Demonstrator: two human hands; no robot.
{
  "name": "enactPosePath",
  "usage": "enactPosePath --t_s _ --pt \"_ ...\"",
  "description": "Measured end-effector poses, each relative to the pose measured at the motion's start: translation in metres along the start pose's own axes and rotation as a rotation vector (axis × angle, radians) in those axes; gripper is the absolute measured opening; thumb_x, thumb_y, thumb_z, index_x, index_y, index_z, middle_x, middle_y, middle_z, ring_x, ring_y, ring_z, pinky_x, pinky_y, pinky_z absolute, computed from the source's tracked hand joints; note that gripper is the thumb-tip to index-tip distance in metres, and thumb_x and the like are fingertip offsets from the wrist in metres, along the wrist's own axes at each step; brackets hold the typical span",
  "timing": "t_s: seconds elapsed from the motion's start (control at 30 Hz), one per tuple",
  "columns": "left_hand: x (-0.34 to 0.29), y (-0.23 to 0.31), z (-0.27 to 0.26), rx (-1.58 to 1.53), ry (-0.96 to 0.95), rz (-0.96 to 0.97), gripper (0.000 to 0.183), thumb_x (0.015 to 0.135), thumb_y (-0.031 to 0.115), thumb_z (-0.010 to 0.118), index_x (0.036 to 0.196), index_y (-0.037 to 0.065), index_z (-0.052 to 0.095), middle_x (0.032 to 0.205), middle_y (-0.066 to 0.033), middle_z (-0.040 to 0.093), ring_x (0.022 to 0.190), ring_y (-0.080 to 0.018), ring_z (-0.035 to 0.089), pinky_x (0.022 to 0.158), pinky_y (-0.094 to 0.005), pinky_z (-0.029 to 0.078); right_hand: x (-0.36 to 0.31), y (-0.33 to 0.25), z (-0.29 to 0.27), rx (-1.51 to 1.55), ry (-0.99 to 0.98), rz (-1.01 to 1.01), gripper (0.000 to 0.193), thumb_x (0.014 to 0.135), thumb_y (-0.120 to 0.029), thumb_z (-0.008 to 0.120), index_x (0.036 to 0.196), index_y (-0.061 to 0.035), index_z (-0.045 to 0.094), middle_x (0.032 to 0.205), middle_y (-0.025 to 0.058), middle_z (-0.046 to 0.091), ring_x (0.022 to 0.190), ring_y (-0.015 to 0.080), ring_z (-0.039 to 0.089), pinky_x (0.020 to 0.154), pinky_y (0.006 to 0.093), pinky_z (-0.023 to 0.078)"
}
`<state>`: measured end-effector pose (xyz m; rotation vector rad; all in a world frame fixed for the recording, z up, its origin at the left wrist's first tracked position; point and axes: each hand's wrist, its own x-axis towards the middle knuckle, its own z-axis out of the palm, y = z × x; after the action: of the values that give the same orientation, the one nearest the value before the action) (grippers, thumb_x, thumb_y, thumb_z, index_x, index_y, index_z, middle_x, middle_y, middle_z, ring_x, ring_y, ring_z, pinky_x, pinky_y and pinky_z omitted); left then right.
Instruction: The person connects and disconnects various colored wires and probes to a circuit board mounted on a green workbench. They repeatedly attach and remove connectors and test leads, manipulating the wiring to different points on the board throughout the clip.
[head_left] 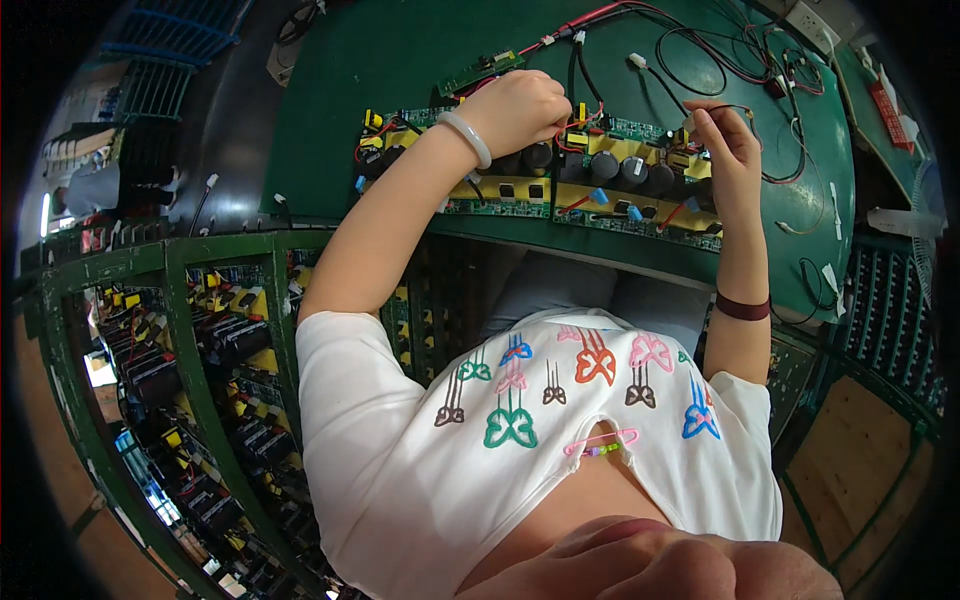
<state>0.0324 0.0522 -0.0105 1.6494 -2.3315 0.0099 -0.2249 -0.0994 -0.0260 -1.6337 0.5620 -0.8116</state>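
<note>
Green rack (105, 267): stacked circuit boards (235, 300), print unreadable. My left hand (518, 105): curled over another board (490, 188), grip hidden. My right hand (728, 140): pinching a white plug (689, 123).

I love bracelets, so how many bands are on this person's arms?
2: a white bangle around the left arm and a dark red band around the right arm.

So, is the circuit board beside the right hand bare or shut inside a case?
Bare: the circuit board lies uncovered on the green tabletop, its black cylinders and yellow parts in plain sight.
</note>
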Motion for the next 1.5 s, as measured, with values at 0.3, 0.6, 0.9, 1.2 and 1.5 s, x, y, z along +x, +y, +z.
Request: enactPosePath --t_s 0.3,0.6,0.9,1.2,1.5 --pt "0.013 0.003 -0.010 -0.084 -0.149 -0.051 0.005 0.079 0.009 0.072 0.082 0.005 0.069 0.085 -0.0095 0.065 0.093 -0.0276 0.063 0.086 -0.0395 0.052 -0.001 0.002 -0.001 0.031 -0.013 -0.001 0.021 0.098 -0.018 0.064 0.110 -0.0014 0.068 0.088 -0.0033 0.061 0.082 0.0030 0.053 0.073 0.0198 0.041" --pt "0.030 0.002 -0.015 -0.177 -0.342 -0.153 0.005 0.077 0.001 0.070 0.082 0.000 0.069 0.089 -0.0142 0.067 0.083 -0.0314 0.066 0.076 -0.0393 0.054 -0.003 -0.007 0.002 0.062 -0.020 0.026 0.020 0.098 -0.018 0.064 0.108 -0.0009 0.068 0.088 -0.0031 0.063 0.080 0.0028 0.054 0.073 0.0201 0.043" --pt "0.030 0.003 -0.015 -0.146 -0.243 -0.099 0.008 0.073 0.006 0.073 0.077 0.002 0.067 0.081 -0.0165 0.065 0.086 -0.0360 0.064 0.078 -0.0440 0.052 -0.002 0.004 0.003 -0.022 -0.005 -0.001 0.024 0.096 -0.023 0.066 0.106 -0.0022 0.069 0.094 0.0024 0.068 0.090 0.0097 0.062 0.080 0.0282 0.052" --pt "0.029 0.003 -0.019 0.034 -0.287 -0.148 0.014 0.070 0.015 0.082 0.075 0.005 0.073 0.077 -0.0129 0.066 0.072 -0.0313 0.065 0.070 -0.0412 0.052 0.004 0.012 0.008 -0.114 0.113 -0.261 0.030 0.083 -0.029 0.072 0.087 0.0001 0.070 0.082 0.0145 0.067 0.078 0.0277 0.066 0.071 0.0382 0.052" --pt "0.040 -0.007 -0.011 -0.113 -0.352 -0.081 0.016 0.071 0.008 0.079 0.069 0.001 0.065 0.074 -0.0154 0.063 0.072 -0.0345 0.063 0.066 -0.0430 0.050 0.005 0.017 0.006 -0.153 0.131 -0.248 0.030 0.083 -0.029 0.072 0.093 -0.0004 0.072 0.089 0.0156 0.072 0.083 0.0276 0.070 0.074 0.0384 0.054"
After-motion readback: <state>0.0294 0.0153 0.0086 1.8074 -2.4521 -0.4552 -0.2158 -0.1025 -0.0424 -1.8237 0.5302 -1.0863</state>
